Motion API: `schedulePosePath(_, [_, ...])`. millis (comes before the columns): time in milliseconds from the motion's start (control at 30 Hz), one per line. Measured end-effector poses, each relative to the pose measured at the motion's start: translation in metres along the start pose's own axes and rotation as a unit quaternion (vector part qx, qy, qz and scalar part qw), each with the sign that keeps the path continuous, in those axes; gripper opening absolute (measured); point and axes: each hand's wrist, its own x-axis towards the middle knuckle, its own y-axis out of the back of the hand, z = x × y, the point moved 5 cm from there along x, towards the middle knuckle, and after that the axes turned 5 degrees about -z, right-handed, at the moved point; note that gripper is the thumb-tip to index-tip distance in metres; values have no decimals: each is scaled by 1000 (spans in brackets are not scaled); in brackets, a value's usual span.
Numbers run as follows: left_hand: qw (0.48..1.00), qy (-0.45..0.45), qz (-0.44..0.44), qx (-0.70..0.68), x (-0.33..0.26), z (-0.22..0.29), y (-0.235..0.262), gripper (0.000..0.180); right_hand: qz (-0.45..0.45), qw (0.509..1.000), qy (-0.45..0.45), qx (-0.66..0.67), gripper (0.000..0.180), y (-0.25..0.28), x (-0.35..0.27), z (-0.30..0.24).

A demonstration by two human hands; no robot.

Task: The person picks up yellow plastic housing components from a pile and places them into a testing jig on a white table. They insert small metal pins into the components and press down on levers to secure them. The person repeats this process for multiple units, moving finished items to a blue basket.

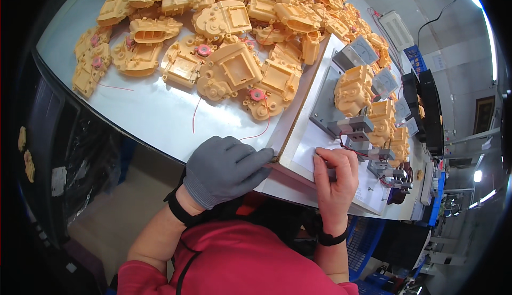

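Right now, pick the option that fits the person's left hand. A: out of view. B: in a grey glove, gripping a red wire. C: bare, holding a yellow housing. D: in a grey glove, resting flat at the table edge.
D: the left hand wears a grey glove and lies palm down on the edge of the table, short of the pile of yellow plastic housings, with nothing visibly held in its fingers.

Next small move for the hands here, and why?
Probably the gloved left hand should reach forward for the nearest yellow housing. It rests empty, flat on the table edge, and the pile lies just beyond it. The bare right hand is already on the white board by the grey fixture, pinching what looks like a small tool, with one housing already mounted.
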Motion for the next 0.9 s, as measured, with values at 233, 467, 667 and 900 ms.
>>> schedulePosePath(233, [1000, 0, -17, 13, -1, 0, -1, 34, 8, 1000, 6, -4, 17, 1, -1, 0])
schedulePosePath(467, [1000, 5, -13, 8, 1, 1, -1, 33, 14, 1000, 4, -7, 18, 1, -2, -2])
schedulePosePath(667, [1000, 8, -10, 5, 0, 1, -1, 33, 16, 1000, 3, -9, 18, 2, -1, -4])
schedulePosePath(900, [1000, 8, -20, 11, 2, 1, -3, 33, 19, 1000, -1, -4, 18, 3, -2, -3])
